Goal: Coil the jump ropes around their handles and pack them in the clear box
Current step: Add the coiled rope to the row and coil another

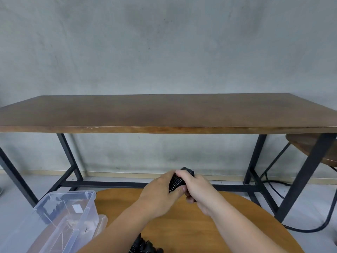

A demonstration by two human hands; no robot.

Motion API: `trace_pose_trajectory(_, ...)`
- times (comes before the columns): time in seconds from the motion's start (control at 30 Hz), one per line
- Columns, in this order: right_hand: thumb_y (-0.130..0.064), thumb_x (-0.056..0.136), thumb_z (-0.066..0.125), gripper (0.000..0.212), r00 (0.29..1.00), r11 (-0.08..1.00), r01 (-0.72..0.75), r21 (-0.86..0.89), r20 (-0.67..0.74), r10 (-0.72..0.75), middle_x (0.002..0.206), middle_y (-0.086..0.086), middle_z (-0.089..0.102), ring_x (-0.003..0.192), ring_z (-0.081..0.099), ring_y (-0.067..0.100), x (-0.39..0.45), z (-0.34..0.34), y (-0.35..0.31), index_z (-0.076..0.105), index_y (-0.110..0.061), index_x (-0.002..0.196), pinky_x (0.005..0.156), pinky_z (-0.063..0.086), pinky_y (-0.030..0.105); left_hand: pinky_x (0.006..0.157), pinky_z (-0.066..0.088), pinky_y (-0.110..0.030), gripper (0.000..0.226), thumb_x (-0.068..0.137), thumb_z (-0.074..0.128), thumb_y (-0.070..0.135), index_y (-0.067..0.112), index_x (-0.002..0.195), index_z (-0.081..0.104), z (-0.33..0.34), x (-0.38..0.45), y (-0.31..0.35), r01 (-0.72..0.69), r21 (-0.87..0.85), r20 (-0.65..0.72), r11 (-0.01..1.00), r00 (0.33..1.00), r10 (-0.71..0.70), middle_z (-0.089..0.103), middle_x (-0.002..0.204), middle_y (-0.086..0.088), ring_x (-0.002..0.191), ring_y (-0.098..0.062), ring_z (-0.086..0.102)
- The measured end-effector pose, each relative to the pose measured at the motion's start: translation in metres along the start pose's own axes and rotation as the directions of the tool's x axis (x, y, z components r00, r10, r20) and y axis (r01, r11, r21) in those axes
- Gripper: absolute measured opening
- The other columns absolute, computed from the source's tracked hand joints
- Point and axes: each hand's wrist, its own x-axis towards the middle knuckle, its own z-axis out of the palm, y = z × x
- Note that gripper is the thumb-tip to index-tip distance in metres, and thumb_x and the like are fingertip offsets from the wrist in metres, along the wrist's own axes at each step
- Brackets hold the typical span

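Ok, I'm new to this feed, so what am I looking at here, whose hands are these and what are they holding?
One picture, from a camera on a person's head, looking forward and down. No robot. The left hand and right hand both grip a black jump rope coiled around its handles, above a round wooden table. A clear box sits at the table's left edge. More black rope lies near the bottom. Behind stands a long wooden bench.

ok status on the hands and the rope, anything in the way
Both hands, left and right, gripping the coiled jump rope above the round table. Clear box open at left. More black rope near edge. Nothing blocking.
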Motion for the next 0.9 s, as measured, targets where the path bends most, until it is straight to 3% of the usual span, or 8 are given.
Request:
trace_pose_trajectory(0.13,-0.038,0.087,0.061,0.027,0.999,0.999,-0.042,-0.017,-0.008,0.041,0.052,-0.007,0.045,0.052,0.041,0.012,0.001,-0.002,-0.001,0.058,-0.018,0.070,0.043,0.029,0.024,0.068,0.044,-0.022,0.040,0.092,0.054,0.053,0.052,0.130,0.040,0.009,-0.001,-0.004,-0.006,-0.004,-0.038,1.000,0.999,0.006,0.060,0.095,0.021,0.082,-0.005,0.059)
trace_pose_trajectory(0.3,-0.040,0.087,0.065,0.028,0.992,0.992,-0.125,-0.015,0.002,0.125,0.060,0.000,0.050,0.051,0.042,0.014,0.003,-0.003,0.001,0.061,-0.014,0.079,0.041,0.029,0.022,0.055,0.034,-0.015,0.032,0.088,0.061,0.054,0.050,0.118,0.050,0.014,-0.002,-0.004,0.030,-0.023,-0.018,0.999,0.999,-0.030,0.060,0.078,0.020,0.066,0.001,0.055)
trace_pose_trajectory(0.43,-0.052,0.088,0.066,0.042,0.984,0.988,-0.156,0.005,0.091,0.155,0.065,0.004,0.052,0.053,0.045,0.015,0.003,-0.012,0.003,0.068,-0.010,0.087,0.045,0.038,0.024,0.057,0.044,-0.017,0.031,0.089,0.062,0.051,0.043,0.119,0.055,0.013,-0.002,-0.010,0.099,-0.175,0.031,0.980,0.995,-0.095,0.067,0.083,0.012,0.063,-0.001,0.060)
trace_pose_trajectory(0.6,-0.048,0.092,0.062,0.046,0.979,0.987,-0.144,0.066,0.157,0.132,0.071,0.010,0.062,0.061,0.059,0.020,0.003,-0.029,0.001,0.070,-0.003,0.097,0.064,0.055,0.030,0.070,0.055,-0.028,0.024,0.091,0.066,0.040,0.026,0.110,0.065,0.005,-0.001,-0.010,0.170,-0.498,0.091,0.850,0.985,-0.144,0.073,0.092,-0.001,0.077,-0.011,0.069)
trace_pose_trajectory(0.7,-0.034,0.093,0.065,0.034,0.987,0.996,-0.085,0.004,0.140,0.084,0.076,0.011,0.066,0.073,0.063,0.022,0.003,-0.035,0.003,0.069,-0.001,0.099,0.078,0.056,0.034,0.066,0.057,-0.033,0.030,0.092,0.065,0.035,0.014,0.112,0.064,0.003,-0.002,-0.008,0.232,-0.652,0.154,0.721,0.973,-0.174,0.072,0.098,-0.018,0.081,-0.027,0.072)
trace_pose_trajectory(0.77,-0.015,0.088,0.069,0.018,0.998,1.000,-0.020,-0.007,0.065,0.020,0.080,0.012,0.067,0.073,0.066,0.021,0.005,-0.039,0.004,0.064,0.000,0.098,0.080,0.059,0.036,0.064,0.055,-0.033,0.031,0.092,0.064,0.034,0.010,0.113,0.064,0.001,-0.002,-0.008,0.263,-0.703,0.181,0.661,0.965,-0.191,0.072,0.096,-0.023,0.081,-0.031,0.072)
trace_pose_trajectory(0.83,0.000,0.078,0.074,0.026,0.998,0.999,0.050,0.017,-0.043,-0.049,0.090,0.015,0.072,0.074,0.068,0.022,0.006,-0.042,0.005,0.063,-0.003,0.101,0.085,0.060,0.040,0.064,0.056,-0.034,0.035,0.090,0.064,0.035,0.008,0.112,0.065,-0.001,-0.001,-0.009,0.282,-0.741,0.197,0.609,0.959,-0.205,0.072,0.094,-0.023,0.081,-0.032,0.072)
trace_pose_trajectory(0.9,0.003,0.073,0.079,0.036,0.988,0.991,0.128,0.048,-0.098,-0.123,0.093,0.011,0.074,0.081,0.070,0.021,0.005,-0.042,0.005,0.065,-0.010,0.104,0.088,0.058,0.038,0.067,0.057,-0.035,0.040,0.086,0.065,0.037,0.007,0.112,0.066,-0.002,0.000,-0.009,0.300,-0.787,0.211,0.539,0.952,-0.222,0.072,0.095,-0.022,0.085,-0.036,0.072)
